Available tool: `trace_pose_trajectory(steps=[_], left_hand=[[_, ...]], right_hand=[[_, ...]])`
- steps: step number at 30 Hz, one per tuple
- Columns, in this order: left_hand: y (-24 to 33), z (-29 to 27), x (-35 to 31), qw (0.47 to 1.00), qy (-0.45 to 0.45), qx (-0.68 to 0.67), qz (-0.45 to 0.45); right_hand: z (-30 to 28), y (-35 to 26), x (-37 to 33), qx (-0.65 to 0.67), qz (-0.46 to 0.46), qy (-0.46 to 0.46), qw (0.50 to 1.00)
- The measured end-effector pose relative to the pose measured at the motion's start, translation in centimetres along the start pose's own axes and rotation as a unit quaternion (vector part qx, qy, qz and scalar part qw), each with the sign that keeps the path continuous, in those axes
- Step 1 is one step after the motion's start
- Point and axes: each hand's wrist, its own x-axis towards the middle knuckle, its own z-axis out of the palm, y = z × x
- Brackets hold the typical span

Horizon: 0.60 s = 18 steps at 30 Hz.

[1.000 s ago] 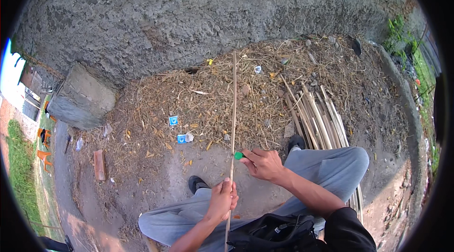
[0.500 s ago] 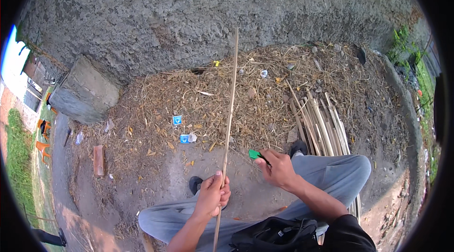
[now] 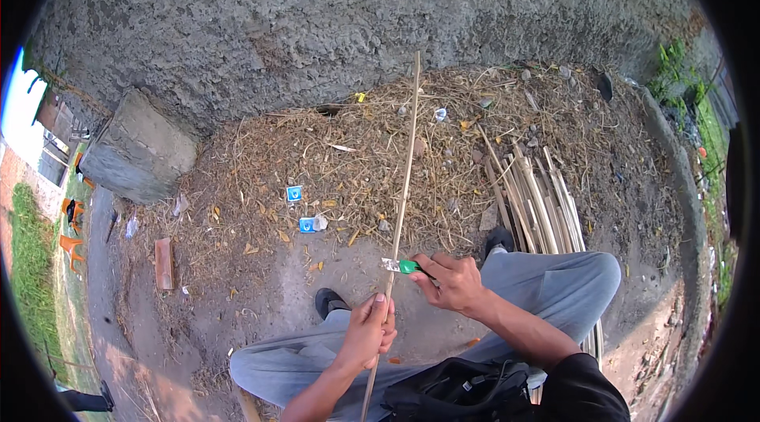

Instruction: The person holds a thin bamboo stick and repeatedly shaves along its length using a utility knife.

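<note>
My left hand (image 3: 369, 333) is wrapped round a long, thin bamboo strip (image 3: 408, 161), which tilts slightly right and runs from between my legs up toward the wall. Above that grip, my right hand (image 3: 451, 281) is closed on a green utility knife (image 3: 408, 266). Its short metal blade lies across the strip and appears to touch it; the exact contact is too small to make out. Part of the knife's handle is hidden by my fingers.
A bundle of bamboo strips (image 3: 546, 208) lies beside my right leg. Ahead rises a rough grey wall (image 3: 356, 18), with a concrete block (image 3: 142, 145) at its left. Dry straw, blue wrappers (image 3: 294, 193) and a reddish brick (image 3: 164, 264) lie on the ground.
My right hand has moved left and slightly down, bringing the knife's blade onto the bamboo strip. The strip's far end has swung to the right, with my left hand still gripping it.
</note>
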Motion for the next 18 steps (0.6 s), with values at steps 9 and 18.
trace_pose_trajectory(steps=[9,18], left_hand=[[-2.5,2.1,-2.2,0.995,-0.055,0.047,-0.074],[0.6,-1.3,0.8,0.999,-0.027,-0.013,-0.024]], right_hand=[[-3.8,10.2,2.9,-0.089,0.263,0.031,0.96],[-1.9,3.8,0.5,0.08,0.091,0.1,0.988]])
